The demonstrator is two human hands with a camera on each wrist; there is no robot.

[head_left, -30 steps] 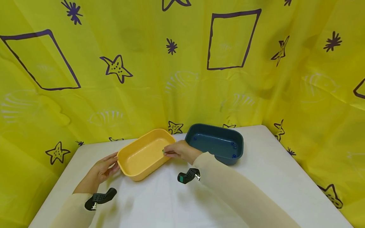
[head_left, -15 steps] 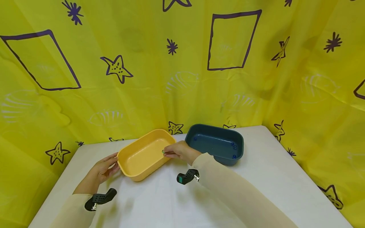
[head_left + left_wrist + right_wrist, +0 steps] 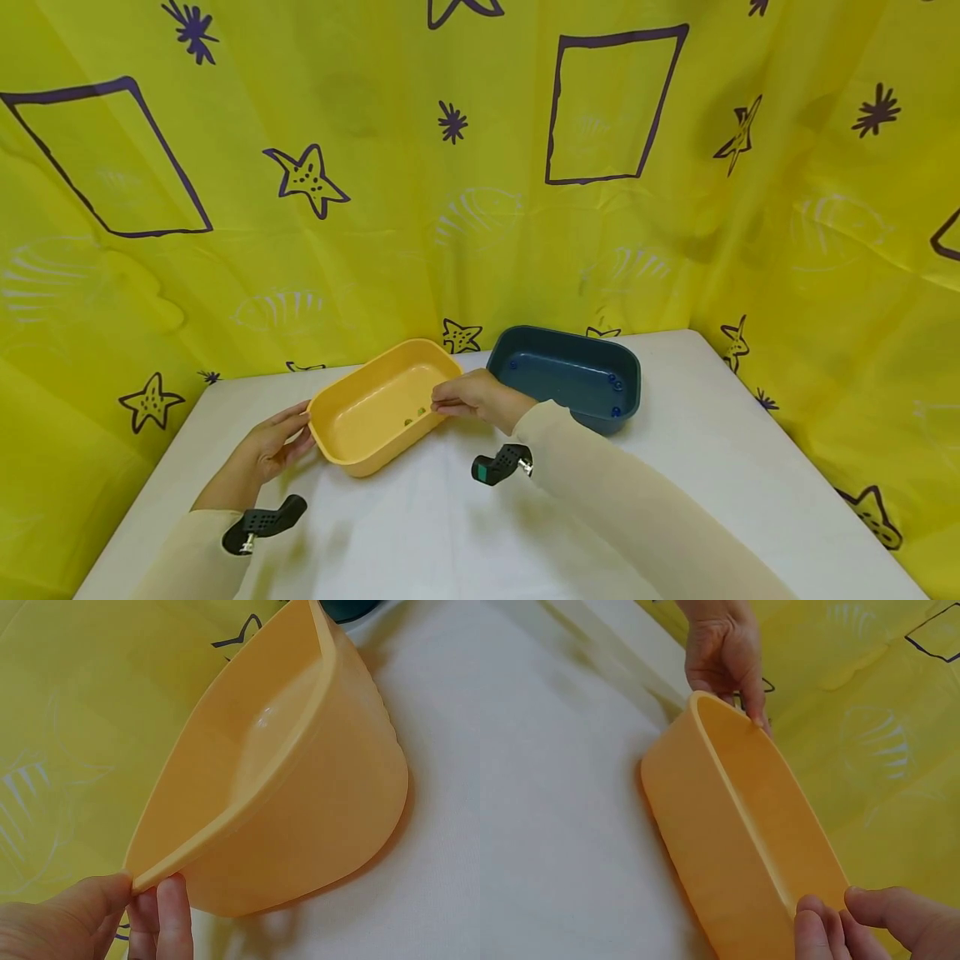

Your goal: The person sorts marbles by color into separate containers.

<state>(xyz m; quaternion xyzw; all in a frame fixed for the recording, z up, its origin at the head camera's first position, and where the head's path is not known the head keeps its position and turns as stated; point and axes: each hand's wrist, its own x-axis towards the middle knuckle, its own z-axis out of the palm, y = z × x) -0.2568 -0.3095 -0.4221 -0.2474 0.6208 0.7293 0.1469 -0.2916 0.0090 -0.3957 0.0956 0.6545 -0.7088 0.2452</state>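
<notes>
My left hand [image 3: 273, 442] holds the left end of a yellow plastic tub [image 3: 352, 421]; in the left wrist view the thumb lies over its rim, fingers [image 3: 174, 919] underneath. At the tub's right end, my right hand [image 3: 472, 396] reaches over the near rim with fingertips pointing inward. The right wrist view shows that thumb [image 3: 874, 904] slightly apart from the fingers, nothing visible between them. Two small greenish marbles, one [image 3: 422, 411] near the right fingertips and another [image 3: 407, 422] just left of it, lie in the tub beside its near wall.
Right of the yellow tub stands a dark blue-green tub [image 3: 555, 379] with several blue marbles [image 3: 616, 412] inside, partly behind my right hand. Both are on a white-covered table [image 3: 390, 533]. A yellow patterned curtain [image 3: 390, 275] borders the table at the back and sides.
A green marble showed at the right fingertips before; now two greenish marbles lie inside the yellow tub. The right hand has shifted very slightly right. The left hand and both tubs have stayed put.
</notes>
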